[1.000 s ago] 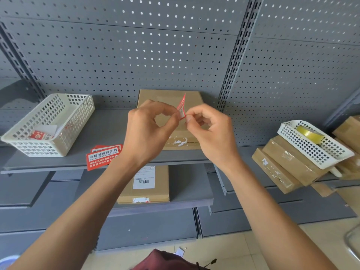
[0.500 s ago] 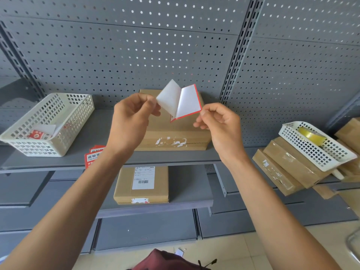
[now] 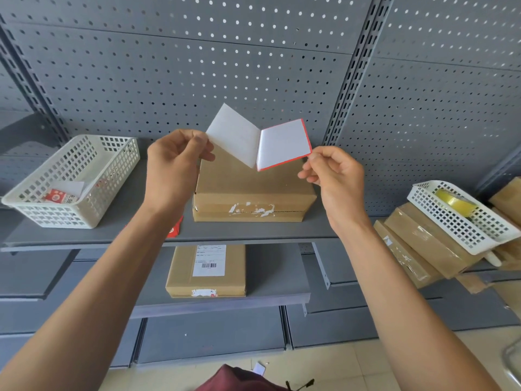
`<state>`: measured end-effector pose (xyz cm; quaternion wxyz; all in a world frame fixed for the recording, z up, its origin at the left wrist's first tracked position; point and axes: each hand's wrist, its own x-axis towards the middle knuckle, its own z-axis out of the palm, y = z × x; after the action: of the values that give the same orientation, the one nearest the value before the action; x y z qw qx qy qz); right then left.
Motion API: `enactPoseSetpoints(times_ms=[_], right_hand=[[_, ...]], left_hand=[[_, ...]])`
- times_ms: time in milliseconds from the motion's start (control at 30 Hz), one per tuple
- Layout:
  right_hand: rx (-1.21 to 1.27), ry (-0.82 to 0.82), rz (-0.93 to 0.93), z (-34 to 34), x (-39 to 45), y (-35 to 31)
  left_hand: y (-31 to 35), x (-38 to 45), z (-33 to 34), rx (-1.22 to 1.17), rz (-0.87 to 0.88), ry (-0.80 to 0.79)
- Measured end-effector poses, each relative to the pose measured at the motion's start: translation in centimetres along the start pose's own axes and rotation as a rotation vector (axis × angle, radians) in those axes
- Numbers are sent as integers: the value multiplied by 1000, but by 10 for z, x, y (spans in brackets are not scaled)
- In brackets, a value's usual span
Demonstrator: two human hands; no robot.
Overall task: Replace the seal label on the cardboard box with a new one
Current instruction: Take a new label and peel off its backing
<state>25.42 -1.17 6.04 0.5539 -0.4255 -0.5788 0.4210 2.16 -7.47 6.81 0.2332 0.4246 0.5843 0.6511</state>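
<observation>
Fingers of the left hand (image 3: 176,162) pinch the white backing sheet (image 3: 235,135) while the right hand (image 3: 337,176) pinches the red-edged seal label (image 3: 284,143), peeling them apart at frame centre above the cardboard box (image 3: 253,190).

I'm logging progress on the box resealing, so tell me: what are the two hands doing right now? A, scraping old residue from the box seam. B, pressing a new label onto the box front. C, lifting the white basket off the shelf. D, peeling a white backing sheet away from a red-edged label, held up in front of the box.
D: the left hand pinches the white backing and the right hand pinches the red-edged label, spread apart above the cardboard box.
</observation>
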Motion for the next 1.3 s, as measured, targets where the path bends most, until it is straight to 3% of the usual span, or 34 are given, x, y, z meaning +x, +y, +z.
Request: enactPoseSetpoints(times_ms=[333,667,1300], right_hand=[[8,84,26,-8,11,1],[-5,45,0,19,15,-5],[70,-358,5,255,-12,-41]], left_hand=[[-2,9,-22,8,-13,57],[-8,18,-57,-16,-25,100],[6,23,-224,29,83,420]])
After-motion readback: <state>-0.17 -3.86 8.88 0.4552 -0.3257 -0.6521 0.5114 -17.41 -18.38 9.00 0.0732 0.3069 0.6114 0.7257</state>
